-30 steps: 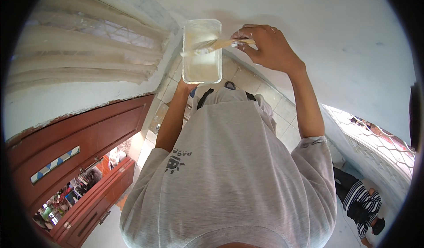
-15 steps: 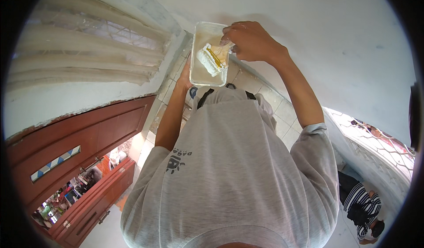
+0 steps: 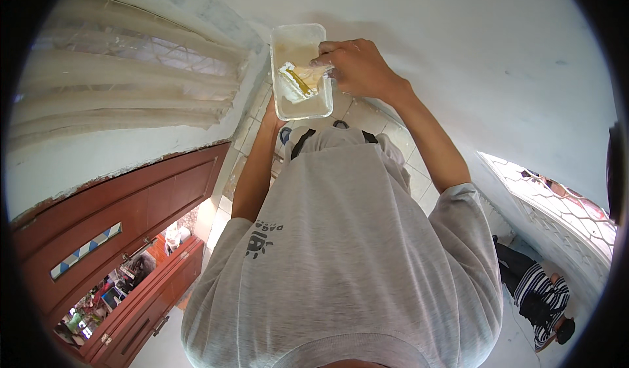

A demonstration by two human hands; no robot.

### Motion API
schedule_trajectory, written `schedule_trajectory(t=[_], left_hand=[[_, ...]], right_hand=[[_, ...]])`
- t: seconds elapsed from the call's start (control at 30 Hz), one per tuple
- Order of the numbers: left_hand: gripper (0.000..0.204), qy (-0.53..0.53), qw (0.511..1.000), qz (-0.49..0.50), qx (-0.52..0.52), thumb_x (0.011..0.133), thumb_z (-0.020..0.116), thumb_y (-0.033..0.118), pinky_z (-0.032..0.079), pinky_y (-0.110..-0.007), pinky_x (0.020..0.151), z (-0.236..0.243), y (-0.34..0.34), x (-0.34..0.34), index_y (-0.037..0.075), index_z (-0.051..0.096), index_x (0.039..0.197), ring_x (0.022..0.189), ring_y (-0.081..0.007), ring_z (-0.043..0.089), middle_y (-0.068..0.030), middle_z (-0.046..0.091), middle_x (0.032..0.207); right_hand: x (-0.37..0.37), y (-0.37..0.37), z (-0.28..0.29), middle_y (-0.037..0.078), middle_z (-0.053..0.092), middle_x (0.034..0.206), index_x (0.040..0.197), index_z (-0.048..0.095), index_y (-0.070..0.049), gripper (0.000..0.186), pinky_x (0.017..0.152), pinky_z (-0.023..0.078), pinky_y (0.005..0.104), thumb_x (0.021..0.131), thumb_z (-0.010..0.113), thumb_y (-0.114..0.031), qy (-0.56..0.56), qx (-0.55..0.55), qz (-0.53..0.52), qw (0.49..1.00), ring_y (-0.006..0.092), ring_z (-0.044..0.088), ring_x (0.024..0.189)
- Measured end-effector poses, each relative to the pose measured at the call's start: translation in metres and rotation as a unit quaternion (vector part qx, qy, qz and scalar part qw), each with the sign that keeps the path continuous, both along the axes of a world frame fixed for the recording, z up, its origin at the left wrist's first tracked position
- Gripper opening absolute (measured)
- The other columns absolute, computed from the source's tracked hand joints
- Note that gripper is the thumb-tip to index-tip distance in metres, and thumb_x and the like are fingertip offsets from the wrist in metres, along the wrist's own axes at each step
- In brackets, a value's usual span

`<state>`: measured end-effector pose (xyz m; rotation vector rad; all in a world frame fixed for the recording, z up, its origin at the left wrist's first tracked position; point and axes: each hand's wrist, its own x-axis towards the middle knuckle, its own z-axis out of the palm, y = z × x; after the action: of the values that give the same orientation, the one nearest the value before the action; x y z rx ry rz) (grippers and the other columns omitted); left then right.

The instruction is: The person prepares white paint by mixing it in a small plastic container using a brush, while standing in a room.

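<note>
A clear plastic tray (image 3: 295, 44), rectangular with rounded corners, is held up in front of me. My left hand (image 3: 272, 114) is closed on its left side; the tray hides most of the fingers. My right hand (image 3: 359, 68) grips the pale handle of a wide paintbrush (image 3: 300, 82) over the tray's right rim. The brush has a yellow band, and its head is thick with white paint. It is tilted inside the tray, and whether its bristles touch the bottom I cannot tell. White smears mark my right fingers.
A pale wall (image 3: 498, 60) rises ahead and to the right. At left are a curtained window (image 3: 131, 73) and a red-brown door (image 3: 151, 198). A grilled window (image 3: 557, 201) is at right. Below it, a person in striped clothing (image 3: 537, 296) is bent low. Tiles (image 3: 367, 116) cover the floor.
Tray, brush and both hands have shifted slightly left and up in the picture. The brush head shows less white than before. At lower right, the person in stripes has changed posture slightly.
</note>
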<state>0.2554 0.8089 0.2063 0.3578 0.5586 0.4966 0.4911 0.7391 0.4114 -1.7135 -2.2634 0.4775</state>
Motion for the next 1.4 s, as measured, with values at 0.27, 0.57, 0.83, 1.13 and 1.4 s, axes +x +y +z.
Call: schedule_trajectory(t=[0.27, 0.57, 0.83, 1.13, 1.4], left_hand=[[0.051, -0.051, 0.997, 0.055, 0.016, 0.102, 0.057, 0.036, 0.061, -0.045, 0.096, -0.036, 0.0, 0.011, 0.008, 0.048, 0.144, 0.118, -0.0278, 0.066, -0.0134, 0.06, 0.137], [0.063, -0.034, 0.997, 0.038, 0.061, 0.106, 0.039, 0.054, 0.055, -0.047, 0.103, 0.009, -0.001, 0.033, 0.01, 0.042, 0.151, 0.127, -0.0298, 0.061, -0.0142, 0.056, 0.145], [0.072, -0.003, 0.997, 0.037, 0.069, 0.104, 0.034, 0.064, 0.054, -0.046, 0.104, 0.001, 0.002, 0.03, 0.011, 0.042, 0.152, 0.127, -0.0283, 0.06, -0.0127, 0.056, 0.145], [0.065, -0.039, 0.993, 0.078, 0.083, 0.107, 0.036, 0.057, 0.054, -0.047, 0.104, -0.013, -0.006, 0.009, 0.011, 0.041, 0.153, 0.127, -0.0287, 0.061, -0.0134, 0.055, 0.146], [0.063, -0.069, 0.992, 0.072, 0.077, 0.107, 0.037, 0.053, 0.054, -0.048, 0.104, -0.026, -0.001, 0.003, 0.01, 0.04, 0.153, 0.127, -0.0295, 0.061, -0.014, 0.054, 0.147]], right_hand=[[-0.006, -0.016, -0.022, 0.005, 0.073, 0.112, 0.113, 0.078, -0.011, 0.039, 0.081, 0.056, 0.0372, 0.075, 0.074, -0.007, 0.082, 0.112, -0.065, 0.988, 0.0253, 0.071, 0.093], [-0.016, -0.032, -0.027, 0.003, 0.072, 0.106, 0.114, 0.078, -0.013, 0.039, 0.075, 0.056, 0.0357, 0.076, 0.072, -0.004, 0.125, 0.113, -0.139, 0.976, 0.0237, 0.071, 0.085], [-0.028, -0.04, -0.038, 0.001, 0.07, 0.104, 0.117, 0.076, -0.016, 0.039, 0.073, 0.054, 0.0366, 0.081, 0.069, -0.005, 0.178, 0.104, -0.206, 0.957, 0.0239, 0.068, 0.081], [-0.033, -0.043, -0.007, 0.002, 0.069, 0.104, 0.116, 0.076, -0.014, 0.038, 0.072, 0.055, 0.0381, 0.081, 0.066, -0.004, 0.097, 0.123, -0.271, 0.95, 0.0244, 0.068, 0.08], [-0.022, -0.045, 0.037, 0.004, 0.069, 0.1, 0.11, 0.077, -0.009, 0.036, 0.071, 0.055, 0.0399, 0.076, 0.066, -0.002, 0.015, 0.069, -0.179, 0.981, 0.0266, 0.069, 0.082]])
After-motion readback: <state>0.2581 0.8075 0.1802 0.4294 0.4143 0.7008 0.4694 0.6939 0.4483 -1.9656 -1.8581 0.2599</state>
